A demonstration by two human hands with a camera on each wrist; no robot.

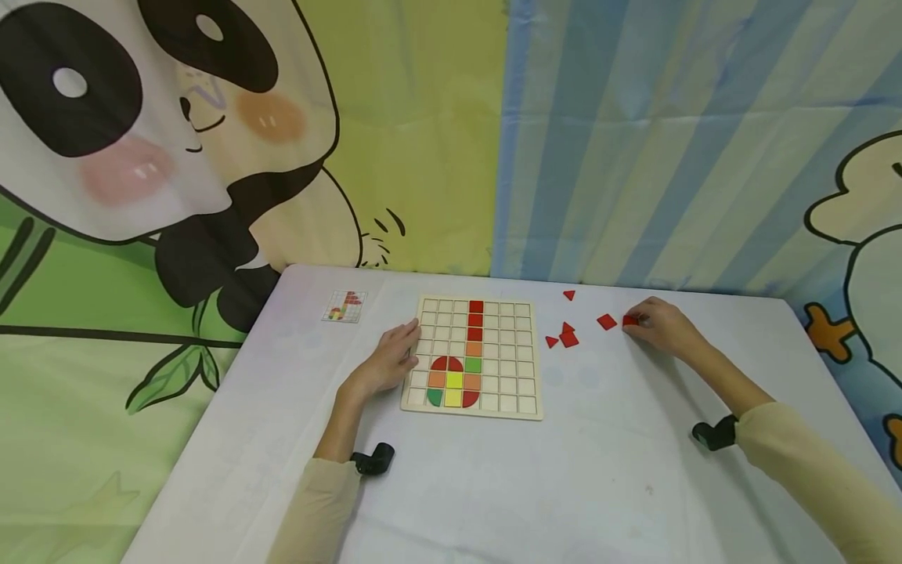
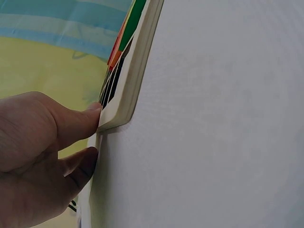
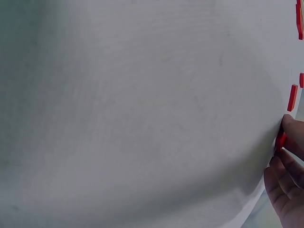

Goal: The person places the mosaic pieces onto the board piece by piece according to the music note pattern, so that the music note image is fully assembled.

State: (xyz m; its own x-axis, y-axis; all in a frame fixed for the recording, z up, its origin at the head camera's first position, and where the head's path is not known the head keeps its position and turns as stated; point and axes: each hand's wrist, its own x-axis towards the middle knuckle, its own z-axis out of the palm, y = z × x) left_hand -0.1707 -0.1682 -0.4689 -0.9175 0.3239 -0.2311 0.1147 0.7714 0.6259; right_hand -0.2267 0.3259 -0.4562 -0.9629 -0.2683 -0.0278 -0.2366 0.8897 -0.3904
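A pale wooden grid board (image 1: 504,359) lies on the table. It carries a column of red squares (image 1: 475,320) above orange and green tiles, plus a rounded group of red, orange, yellow and green pieces (image 1: 454,381) at lower left. My left hand (image 1: 384,360) rests against the board's left edge, its thumb (image 2: 78,124) touching the rim in the left wrist view. Off to the right, my right hand (image 1: 662,325) pinches a red tile (image 1: 629,320) between thumb and fingers; the fingers partly hide it.
Loose red squares (image 1: 607,322) and red triangles (image 1: 569,295) lie between the board and my right hand. A small printed pattern card (image 1: 345,307) is at the table's back left. Behind the white table (image 1: 550,486) hangs a cartoon cloth (image 1: 423,141).
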